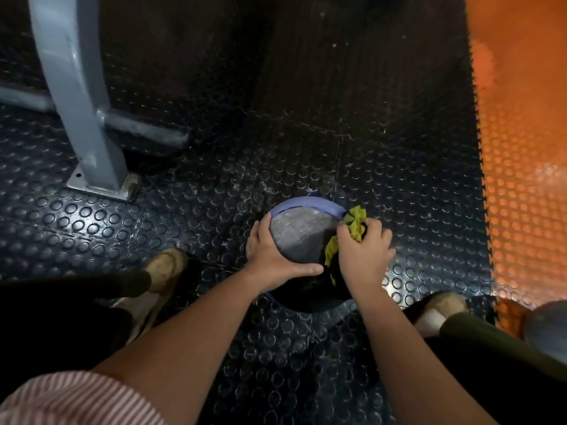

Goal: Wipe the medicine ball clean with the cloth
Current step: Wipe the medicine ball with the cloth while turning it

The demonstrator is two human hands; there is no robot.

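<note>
The medicine ball [302, 237] sits on the studded black floor between my feet; it is grey on top with a blue band at its far side and a black lower half. My left hand [273, 256] wraps its left and near side, thumb lying across the front. My right hand [365, 250] grips a crumpled yellow-green cloth [352, 225] and presses it against the ball's right side. Part of the cloth is hidden under my fingers.
A grey metal post [79, 96] with a bolted base plate stands at the left, with a low rail beside it. Orange studded matting [521, 148] borders the black mat on the right. My shoes [165, 265] flank the ball. A grey rounded object [549, 326] lies at the right edge.
</note>
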